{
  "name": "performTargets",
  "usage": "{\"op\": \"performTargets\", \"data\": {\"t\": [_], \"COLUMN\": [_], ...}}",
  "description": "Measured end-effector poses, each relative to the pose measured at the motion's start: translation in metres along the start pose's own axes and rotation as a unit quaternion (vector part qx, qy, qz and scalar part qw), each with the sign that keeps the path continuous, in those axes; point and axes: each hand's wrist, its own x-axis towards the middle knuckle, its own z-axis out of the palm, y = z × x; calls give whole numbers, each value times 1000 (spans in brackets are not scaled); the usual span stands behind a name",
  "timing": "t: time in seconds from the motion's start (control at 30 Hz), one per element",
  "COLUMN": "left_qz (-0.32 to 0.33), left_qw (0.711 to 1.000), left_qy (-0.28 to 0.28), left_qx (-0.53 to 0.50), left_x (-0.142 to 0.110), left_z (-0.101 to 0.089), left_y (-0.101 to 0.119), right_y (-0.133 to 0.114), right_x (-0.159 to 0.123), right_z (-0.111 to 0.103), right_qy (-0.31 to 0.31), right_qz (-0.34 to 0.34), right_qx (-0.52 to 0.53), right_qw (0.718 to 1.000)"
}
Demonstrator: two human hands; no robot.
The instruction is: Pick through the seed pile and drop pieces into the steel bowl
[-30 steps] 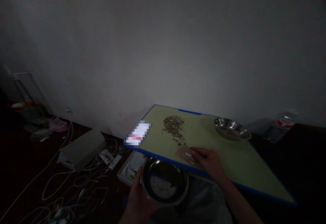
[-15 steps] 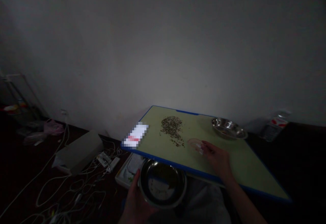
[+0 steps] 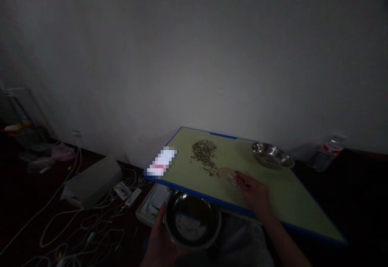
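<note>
My left hand (image 3: 160, 240) is wrapped round the side of a steel bowl (image 3: 220, 222), held just below the table's near edge. A few small bits lie on the bowl's bottom. My right hand (image 3: 256, 194) is closed on a clear, rounded plastic piece (image 3: 228, 174), low over the pale green tabletop (image 3: 281, 202); its exact kind is hard to make out. That piece's left edge is beside the near end of a spread of small dark grains (image 3: 204, 151). Whether it touches the tabletop cannot be told.
A second steel bowl (image 3: 273, 155) stands at the table's far right. A blurred-out white panel (image 3: 162, 162) lies at the left edge. On the floor are a box (image 3: 92, 184), tangled cables (image 3: 91, 234) and a white tray (image 3: 145, 210). A plastic bottle (image 3: 329, 151) stands right of the table.
My right hand has moved a little left with the clear plastic piece, closer to the grains. My left hand and its bowl have hardly moved.
</note>
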Motion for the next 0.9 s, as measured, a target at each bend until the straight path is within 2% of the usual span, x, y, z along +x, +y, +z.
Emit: {"op": "performTargets", "data": {"t": [0.1,0.2,0.43,0.63,0.77,0.9], "left_qz": [16,-14,-33,-37,-31,-24], "left_qw": [1000,1000,998,997,998,999], "left_qy": [24,8,-6,-15,-26,8], "left_qx": [12,-19,-46,-61,-58,-46], "left_x": [2,4,1,3,3,0], "left_z": [-2,-6,-7,-10,-8,-2], "left_y": [-1,2,3,3,5,4], "right_y": [-18,-30,-35,-27,-12,2], "right_x": [-2,2,39,67,81,97], "right_z": [11,24,41,52,55,55], "right_qy": [-38,-77,-149,-159,-178,-203], "right_qz": [-73,-104,-31,34,34,22], "right_qx": [45,53,-14,-35,-11,-6], "right_qw": [996,990,988,986,983,979]}}
